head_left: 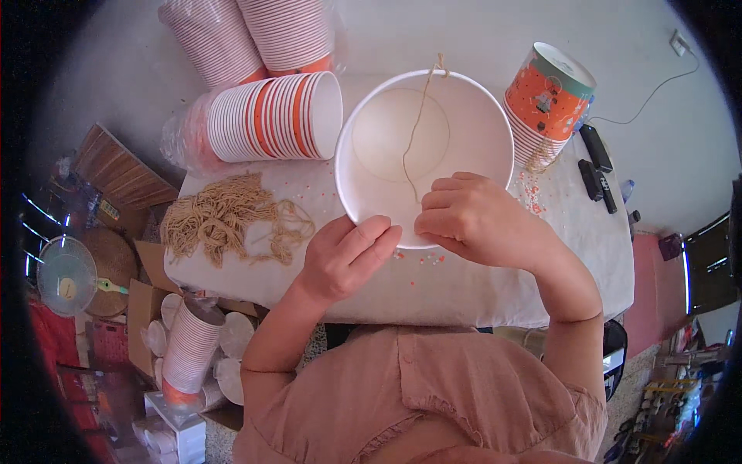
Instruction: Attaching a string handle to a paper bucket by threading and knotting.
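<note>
A large white paper bucket (471,147) is tilted so that I look into its open mouth. My left hand (340,259) grips its near rim, with fingers lapping over the edge. A thin tan string (412,139) is knotted at the far rim and trails down inside the bucket, its visible end close to my right hand. My right hand (479,220) is closed, fingertips pinched together at the near right rim. Whatever lies between those fingertips is hidden.
A bundle of tan strings (216,216) lies left on the cloth-covered table (371,298). Nested paper buckets (270,116) lie behind it. A printed bucket stack (549,100) stands at the right, near black devices (595,166) and scattered bits (532,193). An open carton (143,309) sits lower left.
</note>
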A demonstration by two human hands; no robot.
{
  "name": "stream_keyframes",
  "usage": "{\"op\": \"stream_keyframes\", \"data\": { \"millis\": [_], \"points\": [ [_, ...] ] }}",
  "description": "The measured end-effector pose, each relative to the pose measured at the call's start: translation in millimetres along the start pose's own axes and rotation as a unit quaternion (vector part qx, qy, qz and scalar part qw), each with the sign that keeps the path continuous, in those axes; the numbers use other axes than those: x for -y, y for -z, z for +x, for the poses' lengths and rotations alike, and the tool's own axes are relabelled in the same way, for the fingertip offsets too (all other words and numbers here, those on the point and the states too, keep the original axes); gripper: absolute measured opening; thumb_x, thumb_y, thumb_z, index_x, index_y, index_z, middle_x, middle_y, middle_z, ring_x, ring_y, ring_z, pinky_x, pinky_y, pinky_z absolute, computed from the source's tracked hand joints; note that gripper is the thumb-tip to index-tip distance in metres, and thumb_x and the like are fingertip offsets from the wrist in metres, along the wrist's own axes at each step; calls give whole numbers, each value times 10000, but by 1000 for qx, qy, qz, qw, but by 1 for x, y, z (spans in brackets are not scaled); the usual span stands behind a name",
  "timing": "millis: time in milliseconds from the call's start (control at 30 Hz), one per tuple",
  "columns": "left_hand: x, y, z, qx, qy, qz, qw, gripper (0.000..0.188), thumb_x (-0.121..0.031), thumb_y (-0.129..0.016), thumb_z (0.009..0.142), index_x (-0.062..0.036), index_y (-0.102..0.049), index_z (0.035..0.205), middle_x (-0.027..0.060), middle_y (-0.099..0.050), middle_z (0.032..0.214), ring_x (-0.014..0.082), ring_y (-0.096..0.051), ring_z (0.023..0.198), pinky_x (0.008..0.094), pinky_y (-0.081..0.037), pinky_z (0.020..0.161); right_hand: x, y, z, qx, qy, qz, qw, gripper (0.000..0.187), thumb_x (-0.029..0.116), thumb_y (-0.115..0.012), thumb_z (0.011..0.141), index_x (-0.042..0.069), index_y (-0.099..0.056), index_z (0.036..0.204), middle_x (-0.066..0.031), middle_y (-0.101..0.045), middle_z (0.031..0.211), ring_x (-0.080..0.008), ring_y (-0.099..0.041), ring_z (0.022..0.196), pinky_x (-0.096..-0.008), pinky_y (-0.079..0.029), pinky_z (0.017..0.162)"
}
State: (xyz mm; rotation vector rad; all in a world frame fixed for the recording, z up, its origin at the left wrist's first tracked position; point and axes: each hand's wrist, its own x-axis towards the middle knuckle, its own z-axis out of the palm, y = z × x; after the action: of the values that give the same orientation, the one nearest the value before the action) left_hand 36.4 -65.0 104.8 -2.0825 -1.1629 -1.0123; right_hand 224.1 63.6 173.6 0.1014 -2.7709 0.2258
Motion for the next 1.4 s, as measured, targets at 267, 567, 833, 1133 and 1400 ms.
{"op": "stream_keyframes", "data": {
  "millis": [267, 567, 833, 1133, 1400],
  "points": [
    [2, 0, 1, -14, -4, -10, 1000, 322, -38, -680, 624, -21, -664, 945, 58, -601, 944, 184, -600, 673, 283, -513, 560, 1, 2, 3, 10, 7, 6, 1000, 103, 88, -696, 717, 65, -614, 775, -37, -539, 710, -235, -557, 730, -378, -439, 649],
    [2, 0, 2, -16, -4, -14, 1000, 319, -36, -681, 626, -18, -663, 943, 58, -597, 939, 184, -602, 674, 281, -516, 554, -1, 2, 4, 35, 8, 12, 999, 92, 94, -687, 740, 52, -635, 804, -51, -556, 731, -240, -562, 755, -373, -444, 677],
    [2, 0, 2, -16, -5, -14, 1000, 317, -41, -682, 641, -26, -662, 957, 53, -597, 965, 183, -599, 679, 286, -517, 566, -9, 4, 8, 69, 9, 94, 993, 70, 83, -660, 801, 30, -647, 845, -78, -599, 773, -268, -579, 787, -382, -456, 707],
    [2, -2, -1, -13, -9, -25, 1000, 319, -48, -679, 639, -25, -658, 956, 57, -600, 980, 193, -597, 685, 295, -516, 585, -12, 4, 8, 87, -27, 163, 982, 46, 43, -638, 807, 17, -605, 824, -90, -597, 750, -283, -579, 748, -391, -456, 678],
    [2, 0, 1, -1, 9, -39, 999, 322, -49, -695, 629, -26, -652, 948, 58, -595, 953, 200, -607, 695, 304, -522, 589, -12, 3, 13, 91, 1, 159, 983, 68, 45, -644, 795, 19, -588, 765, -88, -580, 732, -289, -564, 727, -394, -442, 648]
  ]
}}
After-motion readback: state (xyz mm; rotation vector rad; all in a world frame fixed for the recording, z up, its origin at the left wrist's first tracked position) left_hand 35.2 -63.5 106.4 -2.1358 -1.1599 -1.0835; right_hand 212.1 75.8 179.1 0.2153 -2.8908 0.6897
